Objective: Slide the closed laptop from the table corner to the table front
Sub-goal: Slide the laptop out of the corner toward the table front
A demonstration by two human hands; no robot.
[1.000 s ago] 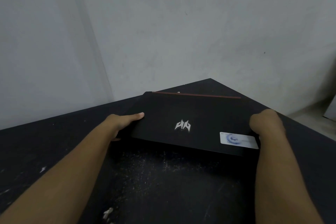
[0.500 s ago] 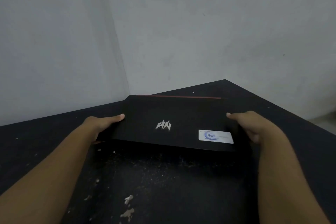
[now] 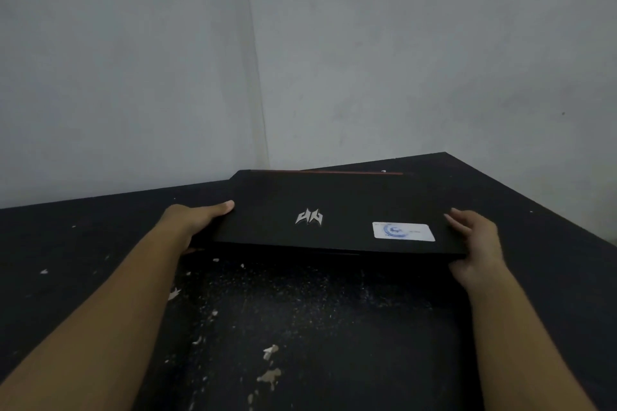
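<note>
— Where is the laptop (image 3: pixel 334 213) sitting?

— I'm seeing it lying closed near the far corner of the table (image 3: pixel 334 327), its red back edge pointing toward the wall (image 3: pixel 400 60), a silver logo (image 3: pixel 309 217) facing up in the middle of the lid and a white sticker (image 3: pixel 403 231) lying near its front right corner

— And what are the hands doing?

— I'm watching the left hand (image 3: pixel 193 218) grasping the laptop's left edge, thumb lying along the top of the lid. The right hand (image 3: pixel 475 243) is gripping the right edge, fingers (image 3: pixel 459 217) curling over the lid. Both arms are reaching straight out over the table

— Anything else on the table?

— I'm noticing pale flecks (image 3: pixel 270 374) scattering across the dark surface toward the front edge
</note>
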